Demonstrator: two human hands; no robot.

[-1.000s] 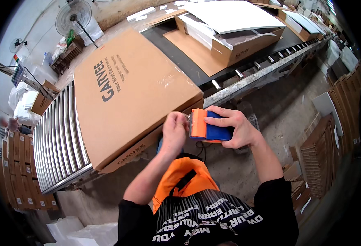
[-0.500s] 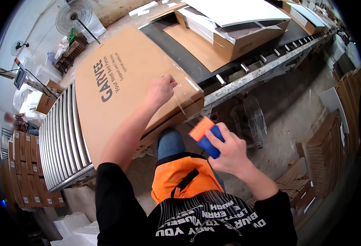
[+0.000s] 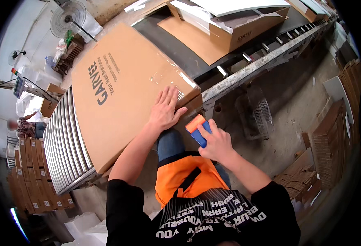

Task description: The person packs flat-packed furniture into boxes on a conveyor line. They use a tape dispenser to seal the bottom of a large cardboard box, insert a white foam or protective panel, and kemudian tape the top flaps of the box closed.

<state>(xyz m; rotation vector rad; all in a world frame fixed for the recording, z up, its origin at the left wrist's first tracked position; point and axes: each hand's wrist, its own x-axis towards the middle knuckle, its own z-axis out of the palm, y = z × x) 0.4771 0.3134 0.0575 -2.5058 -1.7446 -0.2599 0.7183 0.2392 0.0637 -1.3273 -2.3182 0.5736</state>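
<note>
Your left hand (image 3: 165,110) has moved toward you, fingers now outstretched on the carton (image 3: 127,88) on the conveyor (image 3: 65,143); your right hand (image 3: 218,143) grips the tape dispenser (image 3: 198,130). The carton looks stiff, probably heavy; hold lower corners

Dressed in black short-sleeved top (image 3: 147,223) printed with bold white capitals (image 3: 207,214), thin pale streaks (image 3: 205,195) toward far hem, light braided cord (image 3: 195,233) at near neckline. Wearing orange apron-like cloth (image 3: 203,174) with black far edge (image 3: 183,155), slanting black strap (image 3: 188,181), orange tab (image 3: 180,192). Blue jeans (image 3: 170,145) beyond. Bare at left hand (image 3: 164,112) and right hand (image 3: 217,144).
</note>
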